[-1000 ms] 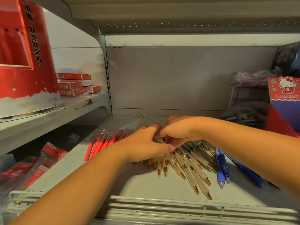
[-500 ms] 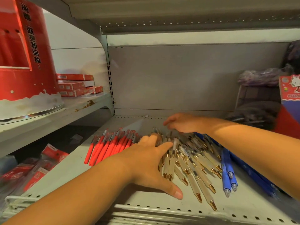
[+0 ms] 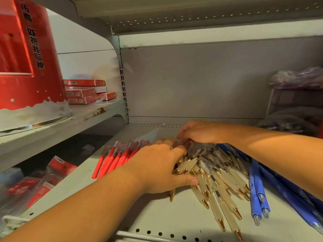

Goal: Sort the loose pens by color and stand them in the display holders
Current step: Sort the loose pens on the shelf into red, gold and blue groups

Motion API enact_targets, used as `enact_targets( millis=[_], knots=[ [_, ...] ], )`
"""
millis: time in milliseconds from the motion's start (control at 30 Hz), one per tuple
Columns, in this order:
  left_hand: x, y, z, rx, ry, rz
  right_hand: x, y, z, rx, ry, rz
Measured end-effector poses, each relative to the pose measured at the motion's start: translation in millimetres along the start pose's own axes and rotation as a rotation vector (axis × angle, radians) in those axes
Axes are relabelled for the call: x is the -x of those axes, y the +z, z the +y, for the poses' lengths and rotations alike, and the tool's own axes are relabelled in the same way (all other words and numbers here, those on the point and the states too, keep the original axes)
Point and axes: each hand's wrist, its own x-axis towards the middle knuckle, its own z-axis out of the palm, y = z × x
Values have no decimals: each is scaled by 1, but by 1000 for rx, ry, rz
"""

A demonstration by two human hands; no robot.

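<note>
Left hand lies flat on cream pens near the shelf edge; right hand maybe gripping.

Grey perforated metal shelf, red pens left, gold-tipped pens middle, blue pens right

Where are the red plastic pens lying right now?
In the head view, the red plastic pens lie bunched on the grey metal shelf, just left of the left hand, which rests on the pale gold-tipped pens.
</note>
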Motion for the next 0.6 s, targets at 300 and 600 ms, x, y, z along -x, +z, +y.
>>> enact_targets(
  millis=[300,600],
  knots=[
    [1,7,6,46,53,-5,-35,-3,4,169,-115,-39],
    [2,0,17,67,158,-77,-43,8,-1,259,-204,-169]
  ],
)
